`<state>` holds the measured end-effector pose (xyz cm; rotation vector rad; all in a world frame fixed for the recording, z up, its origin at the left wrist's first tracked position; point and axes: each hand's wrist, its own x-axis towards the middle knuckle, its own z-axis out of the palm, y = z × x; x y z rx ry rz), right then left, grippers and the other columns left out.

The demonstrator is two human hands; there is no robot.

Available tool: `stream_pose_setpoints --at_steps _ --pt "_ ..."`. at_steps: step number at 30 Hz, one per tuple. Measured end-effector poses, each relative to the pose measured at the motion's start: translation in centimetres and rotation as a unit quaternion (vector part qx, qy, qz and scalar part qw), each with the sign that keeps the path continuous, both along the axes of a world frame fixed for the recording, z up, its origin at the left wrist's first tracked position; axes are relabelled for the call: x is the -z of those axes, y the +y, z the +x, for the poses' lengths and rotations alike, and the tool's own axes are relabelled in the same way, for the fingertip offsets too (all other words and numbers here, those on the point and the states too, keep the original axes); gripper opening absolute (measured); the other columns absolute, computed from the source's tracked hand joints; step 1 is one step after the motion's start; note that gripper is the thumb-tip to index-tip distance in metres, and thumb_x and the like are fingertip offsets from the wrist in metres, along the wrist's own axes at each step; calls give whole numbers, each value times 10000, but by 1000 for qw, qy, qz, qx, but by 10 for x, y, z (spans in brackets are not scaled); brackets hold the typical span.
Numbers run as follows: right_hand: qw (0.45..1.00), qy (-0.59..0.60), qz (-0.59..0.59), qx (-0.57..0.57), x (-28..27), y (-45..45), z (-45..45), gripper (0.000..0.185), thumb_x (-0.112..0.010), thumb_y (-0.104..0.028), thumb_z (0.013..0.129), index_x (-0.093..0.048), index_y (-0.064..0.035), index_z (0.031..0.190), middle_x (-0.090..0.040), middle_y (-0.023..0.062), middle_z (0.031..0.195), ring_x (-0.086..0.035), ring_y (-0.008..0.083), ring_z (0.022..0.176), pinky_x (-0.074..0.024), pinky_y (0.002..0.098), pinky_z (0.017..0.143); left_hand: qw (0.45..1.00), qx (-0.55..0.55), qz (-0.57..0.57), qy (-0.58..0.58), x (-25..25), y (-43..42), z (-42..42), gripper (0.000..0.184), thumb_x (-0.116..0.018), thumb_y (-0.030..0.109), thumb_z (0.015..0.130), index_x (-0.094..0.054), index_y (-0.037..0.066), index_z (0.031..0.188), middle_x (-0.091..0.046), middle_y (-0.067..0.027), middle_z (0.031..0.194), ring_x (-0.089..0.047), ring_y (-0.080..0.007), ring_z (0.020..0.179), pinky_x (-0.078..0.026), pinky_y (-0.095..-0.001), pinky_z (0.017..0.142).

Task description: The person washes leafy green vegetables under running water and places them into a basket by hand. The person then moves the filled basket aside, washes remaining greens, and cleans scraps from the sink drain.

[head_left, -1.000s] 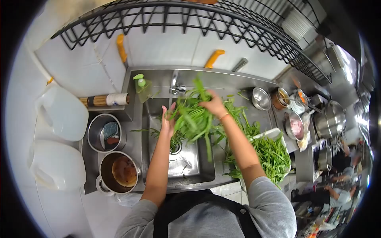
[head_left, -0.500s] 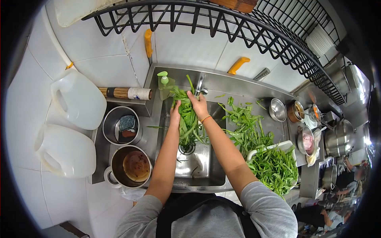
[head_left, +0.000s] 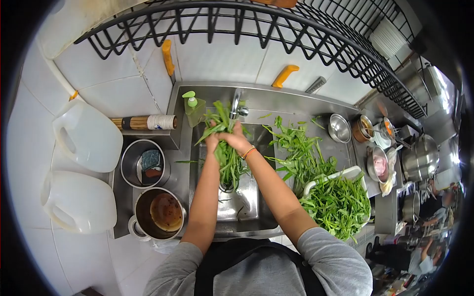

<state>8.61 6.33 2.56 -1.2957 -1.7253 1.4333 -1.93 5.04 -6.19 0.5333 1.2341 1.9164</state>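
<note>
- Steel counter (head_left: 342, 152) set against a white tiled wall (head_left: 222, 59); clock centre taken at the middle of the sink (head_left: 247, 197).
- 6 o'clock, nearest: black apron (head_left: 247, 261) and grey sleeves (head_left: 332, 256); both forearms reach forward over the sink.
- Bunch of greens (head_left: 228, 165): over the upper half of the sink, leaf ends at 12 o'clock, remainder hanging towards the drain.
- Hands: together. Left hand (head_left: 212, 142) closed on the bunch from its 9 o'clock side, right hand (head_left: 237, 140) from its 3 o'clock side, fingers lying across it. Finger ends partly hidden by leaves. Orange-red band (head_left: 248, 153) on the right wrist.
- 8 o'clock: steel pot with brown residue (head_left: 167, 212). Just past 9: second pot (head_left: 129, 165), dark green and reddish items inside.
- Between 3 and 4: white tub (head_left: 353, 172), heaped with cut greens (head_left: 335, 204). 2 o'clock: loose greens (head_left: 308, 155) spread on the counter.
- 12 o'clock: tap (head_left: 236, 101), just beyond the hands. 11 o'clock: green pump bottle (head_left: 195, 111).
- 2 o'clock, farther: steel bowl (head_left: 339, 128). 3 o'clock: bowl with pink contents (head_left: 379, 166).
- 9 o'clock, outward: two translucent jugs (head_left: 94, 140).
- 1 o'clock, at the wall: orange handle (head_left: 285, 76). 12, above: black wire rack (head_left: 239, 24).
- Near 4, farthest: a person (head_left: 419, 259), small and blurred.
</note>
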Motion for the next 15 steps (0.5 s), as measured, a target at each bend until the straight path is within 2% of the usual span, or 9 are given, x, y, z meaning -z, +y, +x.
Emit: stream_pose_setpoints --at_steps 1,3,4,5,7,8,11,13,15 --pt "997 -25 40 -55 -5 -4 2 773 -685 -227 651 -266 46 1241 -484 194 1131 -476 256 1035 -366 316 880 1000 6 -2 1 -16 -8 3 447 -579 389 805 -511 8 1031 -591 -64 888 -556 -153 752 -445 -278 667" --pt "995 50 29 -85 -22 -1 12 633 -693 -210 656 -412 35 1168 -557 185 1033 -537 246 960 -402 312 838 943 95 26 -319 -64 -34 9 490 -549 440 805 -507 20 1055 -595 -72 883 -569 -168 745 -459 -275 675" --pt "998 8 46 -38 -26 4 14 540 -697 -208 656 -486 19 1098 -589 172 967 -566 235 895 -423 314 802 903 190 122 -366 -40 -28 0 399 -581 299 815 -495 24 1090 -582 -77 955 -578 -175 790 -476 -288 683" --pt "997 -34 62 8 -30 6 14 450 -700 -207 655 -560 3 1029 -621 159 902 -596 223 831 -443 316 767 903 194 119 -364 -35 -28 2 399 -581 299 815 -495 24 1090 -582 -77 955 -578 -175 790 -476 -288 683" --pt "991 24 98 83 -12 10 10 330 -702 -238 664 -629 -24 905 -644 131 812 -617 199 723 -465 321 704 989 46 25 -140 -47 -37 15 364 -602 139 786 -486 25 1112 -580 -80 970 -585 -184 807 -483 -296 672" --pt "989 14 59 131 -14 9 9 335 -700 -244 668 -626 -23 908 -640 144 831 -616 195 747 -461 310 713 982 68 -1 -177 -58 -38 15 389 -599 -4 726 -491 17 1099 -590 -82 943 -589 -188 806 -484 -307 662" --pt "983 11 -3 184 -10 8 10 303 -669 -204 710 -608 -18 941 -633 139 873 -603 182 792 -455 292 717 986 99 -48 -129 -84 -41 22 405 -615 -24 700 -498 14 1087 -593 -84 924 -593 -184 787 -482 -307 657" --pt "927 332 -145 95 -3 3 18 288 -606 -124 771 -556 -35 1040 -603 103 923 -583 176 806 -455 280 705 989 105 -46 -92 -90 -39 22 419 -625 -37 683 -505 16 1081 -593 -83 927 -593 -174 772 -482 -305 648" --pt "928 328 -157 80 -4 7 32 255 -561 -71 798 -522 -45 1050 -582 76 923 -584 198 802 -470 302 693 990 134 -21 -33 -96 -39 20 412 -626 -27 688 -508 20 1080 -597 -81 922 -594 -168 759 -483 -304 633"
